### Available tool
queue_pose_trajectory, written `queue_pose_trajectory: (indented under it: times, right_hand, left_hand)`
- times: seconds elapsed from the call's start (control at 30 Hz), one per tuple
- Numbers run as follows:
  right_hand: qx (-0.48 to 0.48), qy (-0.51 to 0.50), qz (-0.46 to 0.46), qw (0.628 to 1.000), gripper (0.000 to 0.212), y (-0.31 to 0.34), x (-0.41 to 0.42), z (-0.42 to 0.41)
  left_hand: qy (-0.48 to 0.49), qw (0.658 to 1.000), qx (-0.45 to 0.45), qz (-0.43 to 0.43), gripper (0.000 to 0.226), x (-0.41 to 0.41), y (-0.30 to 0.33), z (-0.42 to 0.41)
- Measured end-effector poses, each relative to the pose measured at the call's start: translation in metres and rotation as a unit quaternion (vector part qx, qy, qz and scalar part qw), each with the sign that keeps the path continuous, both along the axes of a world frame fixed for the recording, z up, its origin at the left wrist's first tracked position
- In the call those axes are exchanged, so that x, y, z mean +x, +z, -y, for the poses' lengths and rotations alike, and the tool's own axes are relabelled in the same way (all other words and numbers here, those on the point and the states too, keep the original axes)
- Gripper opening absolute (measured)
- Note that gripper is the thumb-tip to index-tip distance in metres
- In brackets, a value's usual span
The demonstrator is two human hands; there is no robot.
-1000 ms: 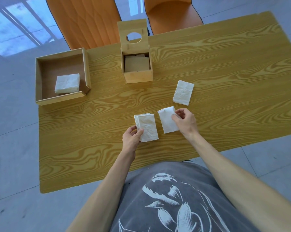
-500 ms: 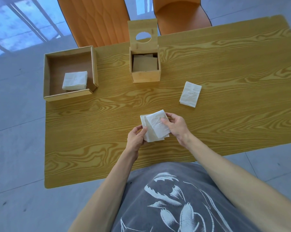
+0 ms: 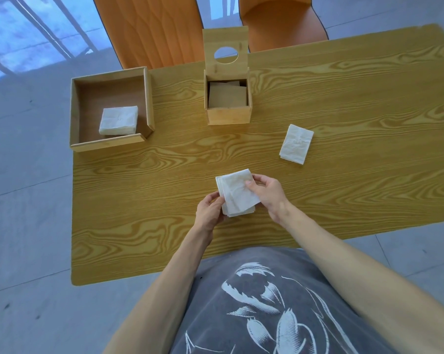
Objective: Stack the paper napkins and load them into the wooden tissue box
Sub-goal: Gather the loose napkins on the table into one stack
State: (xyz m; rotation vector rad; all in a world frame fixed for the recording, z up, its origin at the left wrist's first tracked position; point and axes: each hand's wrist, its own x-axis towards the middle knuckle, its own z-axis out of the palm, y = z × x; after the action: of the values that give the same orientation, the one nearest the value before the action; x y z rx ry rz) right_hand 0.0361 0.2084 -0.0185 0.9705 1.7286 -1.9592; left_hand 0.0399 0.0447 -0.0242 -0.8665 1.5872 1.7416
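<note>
A small stack of white paper napkins (image 3: 235, 195) lies near the table's front middle, its top napkin skewed to the right. My left hand (image 3: 208, 210) grips the stack's lower left edge. My right hand (image 3: 267, 191) pinches the top napkin at its right side. One more folded napkin (image 3: 296, 144) lies alone to the right. The wooden tissue box (image 3: 228, 115) stands at the back middle, its lid (image 3: 225, 51) with a round hole tipped up; a loose wooden plate shows inside it.
A shallow wooden tray (image 3: 74, 113) at the back left holds another pile of napkins (image 3: 118, 120). Two orange chairs (image 3: 149, 29) stand behind the wood-grain table (image 3: 343, 190). The table's front edge runs just in front of my body.
My right hand has carried the napkin from the right onto the stack held by my left hand. It now lies on top, turned askew. The camera view has shifted slightly.
</note>
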Motion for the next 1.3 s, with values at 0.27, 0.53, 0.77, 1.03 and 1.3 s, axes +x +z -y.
queue_pose_trajectory:
  times: [0.27, 0.53, 0.77, 1.03, 1.3]
  right_hand:
    - [0.233, 0.070, -0.023, 0.970, 0.019, -0.004, 0.004, 0.005]
    - [0.243, 0.060, -0.006, 0.968, 0.039, -0.001, 0.009, -0.001]
    - [0.298, 0.133, 0.006, 0.945, 0.036, -0.002, 0.012, -0.006]
    - [0.355, 0.064, 0.010, 0.933, 0.033, 0.000, -0.004, -0.034]
    - [0.377, -0.078, 0.067, 0.920, 0.040, 0.000, -0.037, -0.084]
  left_hand:
    - [-0.023, 0.999, 0.012, -0.022, 0.038, 0.003, -0.003, 0.003]
    - [-0.019, 0.999, -0.007, -0.024, 0.037, 0.002, -0.001, 0.001]
    - [-0.020, 1.000, 0.006, -0.016, 0.032, -0.001, 0.008, -0.008]
    - [-0.043, 0.997, -0.028, -0.063, 0.040, -0.011, 0.008, -0.019]
    - [-0.014, 0.998, -0.028, -0.054, 0.040, -0.031, 0.007, -0.034]
